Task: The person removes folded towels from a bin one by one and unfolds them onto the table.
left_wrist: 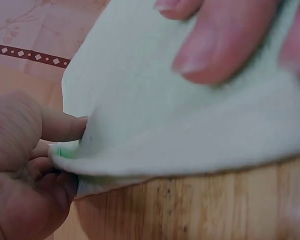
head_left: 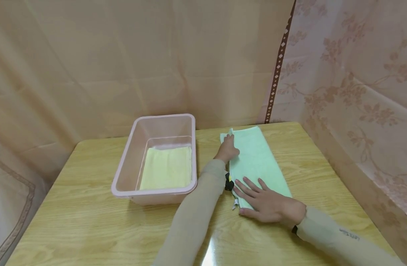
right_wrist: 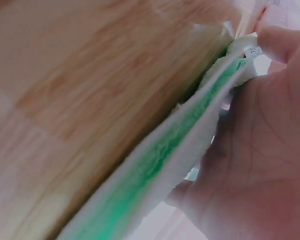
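Observation:
A pale green towel [head_left: 256,155], folded into a long strip, lies on the wooden table. At its far left corner my left hand [head_left: 228,149] pinches the edge; the left wrist view shows thumb and fingers [left_wrist: 65,127] gripping the layers there. My right hand [head_left: 266,203] is spread over the towel's near end, fingers straight. In the right wrist view the palm [right_wrist: 260,140] is beside the towel's layered edge [right_wrist: 155,155], which shows brighter green between the layers. A small white tag [head_left: 235,204] sticks out at the near left corner.
A pink plastic basin [head_left: 150,193] stands left of the towel, with a folded yellow towel [head_left: 167,168] inside. The left forearm passes close by the basin's right side. Curtains [head_left: 157,66] hang behind the table [head_left: 90,221] and along its right side.

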Available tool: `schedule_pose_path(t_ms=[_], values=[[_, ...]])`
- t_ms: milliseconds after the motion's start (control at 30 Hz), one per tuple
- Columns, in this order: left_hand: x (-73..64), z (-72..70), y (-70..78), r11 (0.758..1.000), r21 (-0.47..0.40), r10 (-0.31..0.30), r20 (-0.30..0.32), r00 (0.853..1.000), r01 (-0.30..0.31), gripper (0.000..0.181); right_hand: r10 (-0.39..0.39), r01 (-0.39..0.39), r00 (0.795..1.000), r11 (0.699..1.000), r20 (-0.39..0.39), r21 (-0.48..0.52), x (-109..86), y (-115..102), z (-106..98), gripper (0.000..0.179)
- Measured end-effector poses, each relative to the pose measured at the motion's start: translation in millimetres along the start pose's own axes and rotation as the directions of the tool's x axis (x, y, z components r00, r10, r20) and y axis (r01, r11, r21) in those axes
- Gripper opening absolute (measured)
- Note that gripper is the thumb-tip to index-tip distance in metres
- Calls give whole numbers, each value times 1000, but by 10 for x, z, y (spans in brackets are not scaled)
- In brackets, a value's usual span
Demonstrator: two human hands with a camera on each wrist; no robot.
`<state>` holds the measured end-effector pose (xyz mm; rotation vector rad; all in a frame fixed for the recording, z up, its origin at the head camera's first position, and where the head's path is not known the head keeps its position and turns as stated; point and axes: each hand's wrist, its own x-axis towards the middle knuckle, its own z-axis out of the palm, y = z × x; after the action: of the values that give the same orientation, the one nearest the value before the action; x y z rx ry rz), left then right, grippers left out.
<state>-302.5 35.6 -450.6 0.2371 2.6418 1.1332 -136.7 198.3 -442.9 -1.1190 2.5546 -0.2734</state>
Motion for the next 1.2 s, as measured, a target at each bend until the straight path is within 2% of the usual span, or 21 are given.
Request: schedule_pose_path(t_ms=[233, 367, 600, 800, 967, 1033, 1133, 1200], values=[[-5, -8, -24, 995, -91, -36, -18, 999, 34, 76, 76, -77, 996, 997, 52, 17, 23, -91, -32, 75], [-24, -32, -27, 988, -143, -62, -40, 997, 56, 79, 84, -86, 994, 996, 64, 30, 46, -138, -68, 72], [-29, -36, -25, 983, -178, -50, -36, 998, 42, 81, 94, -95, 993, 995, 66, 15, 64, -176, -84, 67], [24, -7, -18, 970, -233, -89, -60, 994, 73, 82, 107, -110, 990, 994, 88, 22, 90, -171, -63, 63], [91, -6, 9, 967, -239, -116, -110, 987, 87, 77, 139, -152, 979, 985, 152, 78, 158, -143, -148, 62], [97, -10, 8, 970, -226, -120, -151, 981, 84, 73, 156, -178, 972, 976, 175, 122, 169, -129, -204, 63], [98, -14, -16, 975, -214, -116, -233, 966, 65, 65, 168, -196, 972, 966, 166, 168, 146, -94, -260, 63], [98, -19, -20, 969, -241, -124, -289, 949, 53, 61, 164, -188, 976, 966, 141, 176, 96, -66, -285, 63]])
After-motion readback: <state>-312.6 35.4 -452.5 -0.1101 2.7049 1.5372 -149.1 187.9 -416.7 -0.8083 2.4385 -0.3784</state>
